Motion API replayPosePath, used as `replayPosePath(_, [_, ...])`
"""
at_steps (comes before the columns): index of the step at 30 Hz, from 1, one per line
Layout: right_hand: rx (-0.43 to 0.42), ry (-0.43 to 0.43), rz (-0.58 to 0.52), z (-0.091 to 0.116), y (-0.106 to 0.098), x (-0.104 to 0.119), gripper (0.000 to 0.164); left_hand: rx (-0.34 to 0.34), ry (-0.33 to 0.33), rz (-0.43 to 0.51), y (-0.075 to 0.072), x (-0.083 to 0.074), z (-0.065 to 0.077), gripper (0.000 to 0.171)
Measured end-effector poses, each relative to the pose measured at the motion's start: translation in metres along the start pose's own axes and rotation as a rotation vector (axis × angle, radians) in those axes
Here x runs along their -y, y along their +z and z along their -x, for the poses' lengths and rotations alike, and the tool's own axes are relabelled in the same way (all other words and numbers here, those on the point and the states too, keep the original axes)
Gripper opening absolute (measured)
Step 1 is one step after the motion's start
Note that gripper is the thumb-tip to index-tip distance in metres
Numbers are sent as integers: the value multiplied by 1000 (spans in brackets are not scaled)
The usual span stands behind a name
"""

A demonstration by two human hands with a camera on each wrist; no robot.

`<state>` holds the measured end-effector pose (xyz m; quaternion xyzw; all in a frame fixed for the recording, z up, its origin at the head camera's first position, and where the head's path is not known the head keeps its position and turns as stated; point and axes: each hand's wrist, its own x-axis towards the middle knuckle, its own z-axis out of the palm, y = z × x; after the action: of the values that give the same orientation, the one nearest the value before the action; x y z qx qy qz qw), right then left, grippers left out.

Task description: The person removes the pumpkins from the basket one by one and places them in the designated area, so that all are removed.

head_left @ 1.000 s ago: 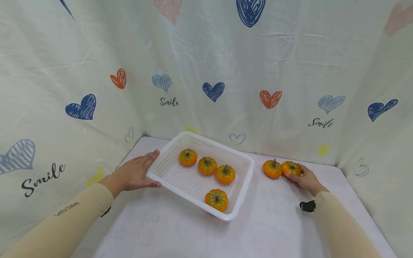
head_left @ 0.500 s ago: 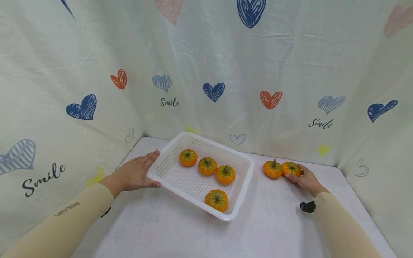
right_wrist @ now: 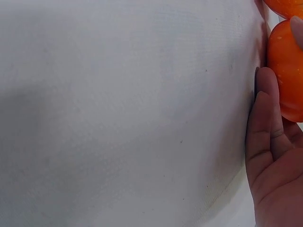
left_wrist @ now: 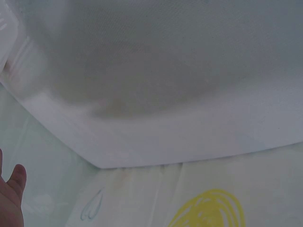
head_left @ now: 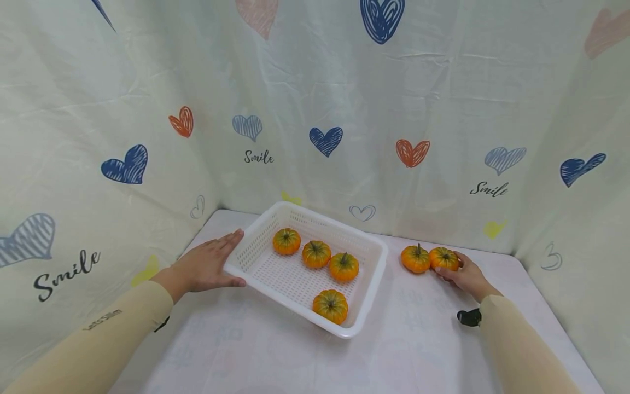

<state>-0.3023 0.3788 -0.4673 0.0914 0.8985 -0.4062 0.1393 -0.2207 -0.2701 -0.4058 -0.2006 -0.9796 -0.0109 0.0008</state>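
Note:
My right hand (head_left: 467, 278) grips a small orange pumpkin (head_left: 443, 258), thumb on the near side and fingers round the far right side. In the right wrist view, fingers of that hand (right_wrist: 277, 175) lie low along the pumpkin (right_wrist: 288, 71), near the tabletop. A second pumpkin (head_left: 415, 259) with an upright stem touches it on the left. My left hand (head_left: 206, 265) is spread, fingers straight, at the left end of a white plastic basket (head_left: 374, 284); I cannot tell whether it touches the rim. Inside the basket sit several like pumpkins (head_left: 331, 306).
A white cloth covers the table (head_left: 275, 355). Behind and at both sides hangs a pale curtain (head_left: 295, 71) printed with hearts and "Smile". The basket stands askew, its far left corner close to the back edge of the table.

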Motion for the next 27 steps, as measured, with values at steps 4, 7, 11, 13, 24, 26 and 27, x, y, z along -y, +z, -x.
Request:
replayPosePath(4, [1,11,-8,0,-1,-2,121,-5,6,0,0,0,0,125])
replayPosePath(7, [3,14,-14,1,-2,-3,122,-6,9,-1,0,0,1,126])
replayPosePath(11, [8,-4,7,3,-5,-4,119,-8,11,-6,-1,-1,1,126])
replayPosePath(13, [14,-16,28,7,-6,-4,117,-9,14,-4,-1,-1,2,126])
replayPosePath(24, [38,-105,74,32,-38,5,108,-23,30,4,-1,-2,2,122])
replayPosePath(26, [30,-132,90,38,-45,14,106,-27,34,5,-1,-1,2,122])
replayPosePath(27, [23,-146,102,40,-49,19,107,-27,34,6,-1,0,2,121])
